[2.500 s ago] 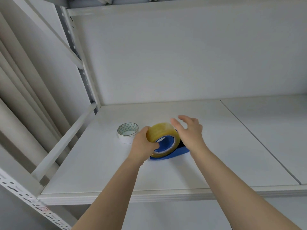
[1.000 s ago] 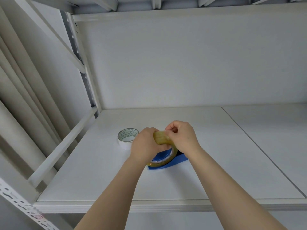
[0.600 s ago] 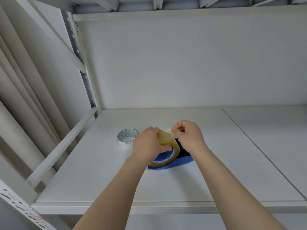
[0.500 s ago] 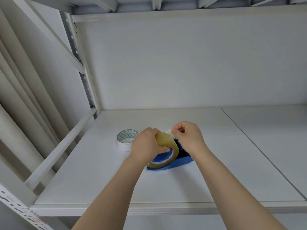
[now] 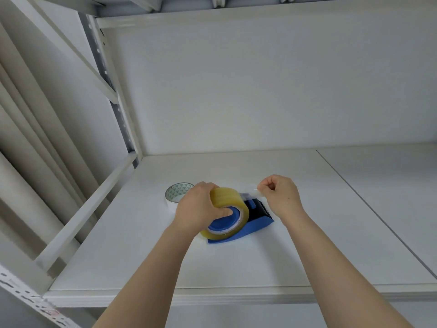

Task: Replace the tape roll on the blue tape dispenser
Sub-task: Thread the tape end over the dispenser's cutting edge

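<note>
The blue tape dispenser (image 5: 250, 229) lies on the white shelf (image 5: 236, 263), its black cutter end pointing right. A yellowish clear tape roll (image 5: 228, 200) sits on the dispenser's blue hub. My left hand (image 5: 198, 209) grips the roll from the left, thumb on the hub. My right hand (image 5: 281, 196) is pinched shut on the free end of the tape (image 5: 250, 191), which stretches as a clear strip from the top of the roll to my fingers, above the cutter.
A second tape roll (image 5: 176, 192), white with a green triangle pattern inside, lies flat just behind my left hand. A slanted rail (image 5: 94, 207) and the rack post (image 5: 113, 105) border the shelf's left side. A seam (image 5: 369, 209) crosses the shelf on the right.
My right hand picked the tape end off the roll and pulled it right and up, drawing out a short clear strip. My left hand stayed on the roll.
</note>
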